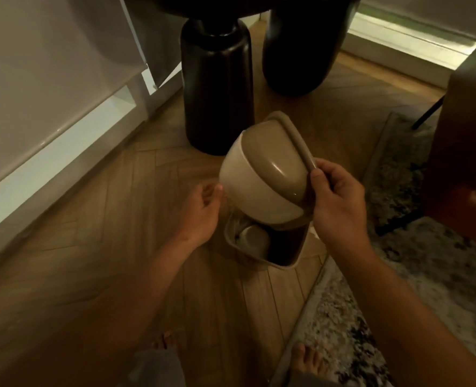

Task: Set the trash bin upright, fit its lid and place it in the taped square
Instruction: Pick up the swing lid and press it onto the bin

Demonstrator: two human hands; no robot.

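Observation:
The beige trash bin (273, 248) stands upright on the wood floor with its mouth open toward me; pale rubbish lies inside. Above it I hold the domed lid (264, 169), cream with a taupe swing flap, tilted on edge. My right hand (338, 202) grips the lid's right rim, thumb on top. My left hand (200, 210) hovers just left of the lid with loosely curled fingers, its fingertips near the lid's lower left edge; I cannot tell whether they touch it. No taped square shows in this view.
Two thick dark table legs (217, 88) (298, 43) stand just behind the bin. A white cabinet base (63, 129) runs along the left. A speckled rug (398, 275) lies at the right beside a brown chair (465, 163). My bare feet (303, 358) are at the bottom.

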